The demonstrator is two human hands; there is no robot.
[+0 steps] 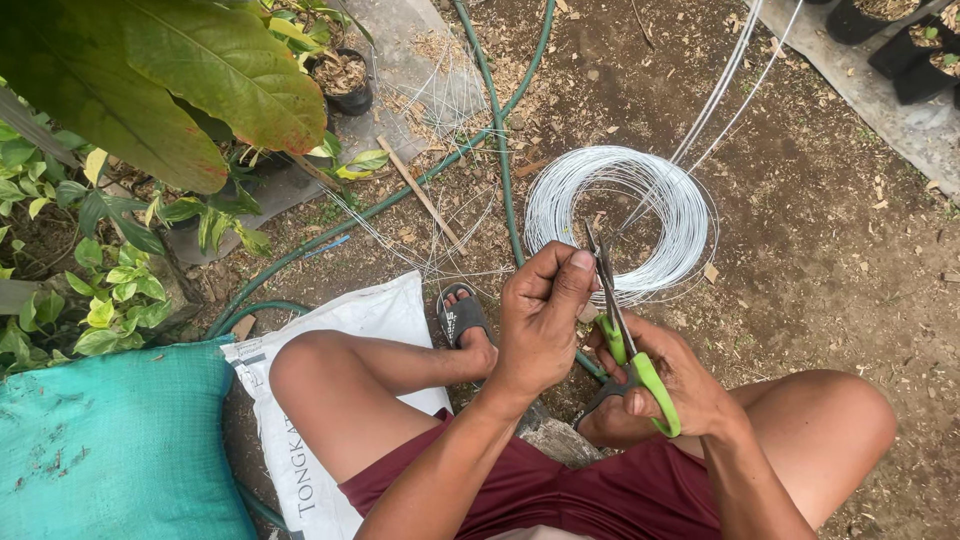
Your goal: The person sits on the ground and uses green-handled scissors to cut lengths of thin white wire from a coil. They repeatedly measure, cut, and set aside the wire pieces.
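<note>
Wire is what we are working on in the head view, pinching a thin strand between the thumb and fingers of our left hand, whose grip is clenched on it just in front of our knees. We are holding green-handled pliers in our right hand, its grip closed around the handles, and the narrow metal tips are pointing up and touching the strand right beside our left thumb. We are squatting on bare brown soil, and the strand is running back toward a large silvery wire coil that is lying flat on the ground just beyond our hands. A green garden hose is curving across the soil to the left of the coil. A white printed sack and a teal woven bag are lying by our left leg, with leafy plants beyond them. Black nursery pots are standing at the upper right.
</note>
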